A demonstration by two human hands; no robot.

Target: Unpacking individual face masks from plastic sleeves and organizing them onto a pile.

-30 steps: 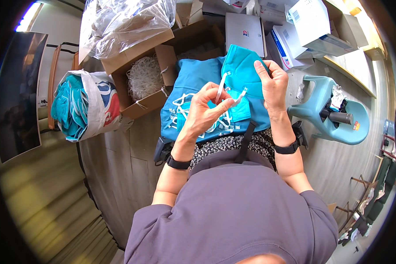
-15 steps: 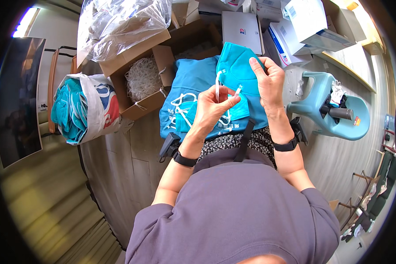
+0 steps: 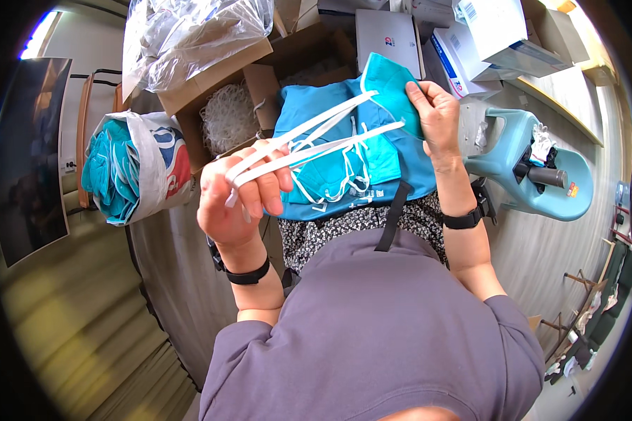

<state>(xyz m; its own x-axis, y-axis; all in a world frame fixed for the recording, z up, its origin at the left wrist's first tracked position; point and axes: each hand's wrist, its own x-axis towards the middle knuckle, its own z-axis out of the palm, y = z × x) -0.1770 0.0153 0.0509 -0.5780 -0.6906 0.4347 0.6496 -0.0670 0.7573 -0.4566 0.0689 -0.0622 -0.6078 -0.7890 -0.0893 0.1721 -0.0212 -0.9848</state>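
My right hand grips the outer edge of a folded teal face mask, its thumb lying on top. White elastic straps run from the mask's near edge, pulled taut toward the left. My left hand has its curled fingers hooked through those straps, well apart from the mask body. Beneath the stretched straps, more teal masks with loose white straps lie on a blue printed cloth over my lap.
At the left stands a white bag stuffed with teal masks. A cardboard box holds a tangle of white straps. Beyond are a clear plastic bag and white boxes. A light-blue stool carrying small items stands right.
My left hand has moved left and nearer to me, drawing the straps out long and tight. The mask in my right hand has shifted slightly away and to the right.
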